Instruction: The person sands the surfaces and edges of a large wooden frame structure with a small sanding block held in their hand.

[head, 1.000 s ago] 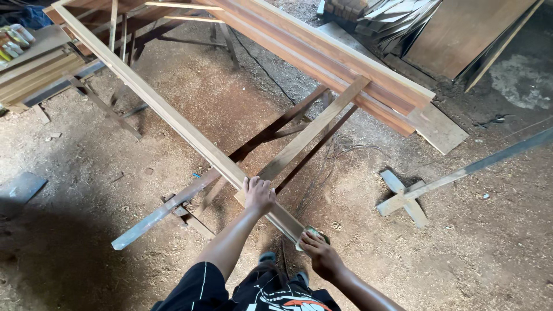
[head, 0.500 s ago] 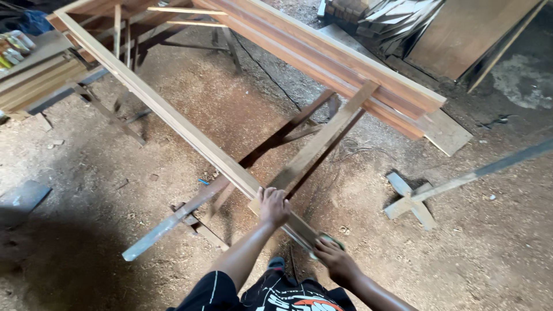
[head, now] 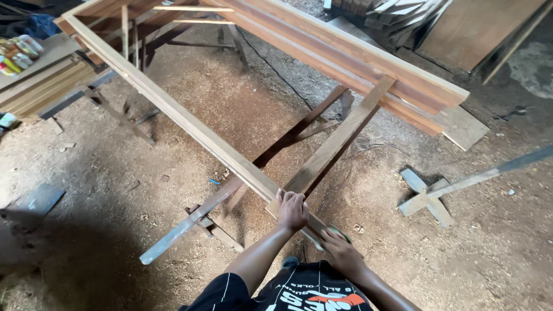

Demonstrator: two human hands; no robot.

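A large wooden frame rests above a sawdust floor, with a long near rail [head: 173, 109] running from the top left down to my hands. A cross piece [head: 340, 138] joins this rail to the stacked far rails [head: 357, 57]. My left hand [head: 292, 210] grips the near rail right at that joint. My right hand [head: 341, 249] presses on the rail's end, closed over a small greenish object [head: 340, 233] that is mostly hidden.
A grey metal bar [head: 184, 224] lies on the floor under the frame. A wooden cross-shaped stand [head: 426, 198] with a long pole sits at right. Boards [head: 40, 86] are stacked at left, sheets of wood [head: 478, 29] at top right.
The view has drifted, so the frame and my hands sit further right and lower in the picture. Both hands have kept their hold at the rail's joint and end.
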